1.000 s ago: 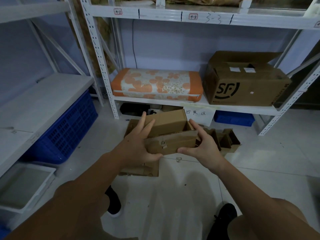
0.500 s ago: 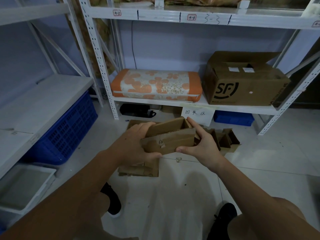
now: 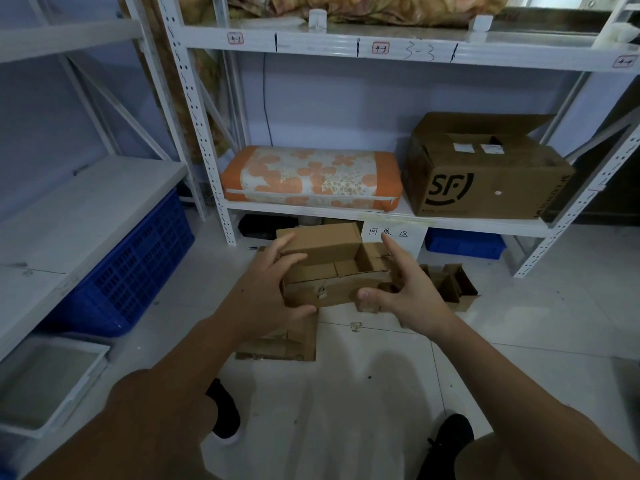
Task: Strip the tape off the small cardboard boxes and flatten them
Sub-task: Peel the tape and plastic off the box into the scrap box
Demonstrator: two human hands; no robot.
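1. Cardboard box (image 3: 332, 271), head view: you are holding it up in front of you above the floor (image 3: 346, 410), its top open and facing you, the far flap standing up.
2. Your left hand (image 3: 273, 292) is gripping the box's left end, fingers curled over the top edge and thumb pressing under the near wall.
3. Your right hand (image 3: 405, 289) is holding the right end more loosely: the thumb is touching the near wall low down, the fingers are spread, and the forefinger is pointing up clear of the cardboard.
4. A scrap of tape (image 3: 322, 292) is showing on the near wall; I cannot tell whether more is holding the bottom seam.
5. Flattened cardboard (image 3: 284, 344) is lying on the floor right under the box, and more opened boxes (image 3: 450, 285) are sitting further right.
6. Risk, as I judge it: with the right hand this open, the box is hanging mostly from your left grip, so it could twist or drop when you start pushing the walls in.
7. If tape is bridging the bottom flaps, squeezing now would probably crumple or tear the cardboard instead of folding it flat.
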